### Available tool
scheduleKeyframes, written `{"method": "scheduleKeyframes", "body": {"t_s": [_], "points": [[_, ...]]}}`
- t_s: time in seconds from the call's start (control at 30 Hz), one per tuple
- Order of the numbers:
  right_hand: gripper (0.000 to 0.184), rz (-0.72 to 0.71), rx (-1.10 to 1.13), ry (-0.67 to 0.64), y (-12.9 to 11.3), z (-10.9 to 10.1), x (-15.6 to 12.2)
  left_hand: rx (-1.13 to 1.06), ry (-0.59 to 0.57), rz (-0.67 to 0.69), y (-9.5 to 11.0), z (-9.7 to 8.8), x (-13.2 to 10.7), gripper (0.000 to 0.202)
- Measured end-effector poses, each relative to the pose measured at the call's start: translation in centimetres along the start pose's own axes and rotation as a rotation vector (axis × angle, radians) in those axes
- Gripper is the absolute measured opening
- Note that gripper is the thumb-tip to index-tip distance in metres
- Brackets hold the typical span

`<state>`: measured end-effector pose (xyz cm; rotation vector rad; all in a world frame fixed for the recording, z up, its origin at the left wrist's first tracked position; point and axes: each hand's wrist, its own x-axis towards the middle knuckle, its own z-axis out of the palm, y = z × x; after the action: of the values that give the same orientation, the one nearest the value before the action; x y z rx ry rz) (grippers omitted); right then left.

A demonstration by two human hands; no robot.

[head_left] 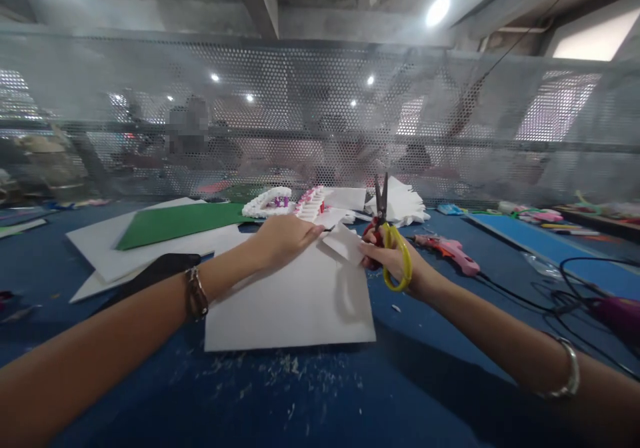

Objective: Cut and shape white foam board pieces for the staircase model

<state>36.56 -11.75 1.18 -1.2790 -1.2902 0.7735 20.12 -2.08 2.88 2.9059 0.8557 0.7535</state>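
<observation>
My right hand (393, 258) is closed round the yellow and red handles of a pair of scissors (384, 225), blades pointing up and away from me. Its fingertips also touch a small white cut piece (346, 243). My left hand (283, 238) lies flat, fingers stretched out, on the far edge of a large white sheet (295, 301) that rests on the blue table (350, 388). The two hands are close together above the sheet's far right corner.
A green sheet (175, 223) lies on more white sheets (100, 245) at the left. A white foam model (293, 203) and white scraps (400, 205) sit behind. A pink glue gun (450, 248) with its cable lies at the right. Perforated metal screen (320, 115) closes the back.
</observation>
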Motion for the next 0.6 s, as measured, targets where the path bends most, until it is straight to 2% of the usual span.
{"method": "scheduleKeyframes", "body": {"t_s": [0.1,0.2,0.37,0.6], "points": [[0.031,0.024,-0.007,0.001,0.5,0.2,-0.2,0.095,-0.050,0.023,-0.2,-0.2,-0.3,0.042],[0.032,0.033,-0.029,0.041,0.9,0.3,-0.3,0.173,-0.131,0.064,-0.7,-0.9,0.5,0.045],[0.034,0.062,-0.114,0.152,1.5,-0.9,0.0,0.270,-0.175,0.102,-2.3,-2.3,2.1,0.053],[0.031,0.178,-0.333,0.036,2.6,-2.9,-0.1,0.317,-0.191,0.141,-3.5,-3.4,2.3,0.051]]}}
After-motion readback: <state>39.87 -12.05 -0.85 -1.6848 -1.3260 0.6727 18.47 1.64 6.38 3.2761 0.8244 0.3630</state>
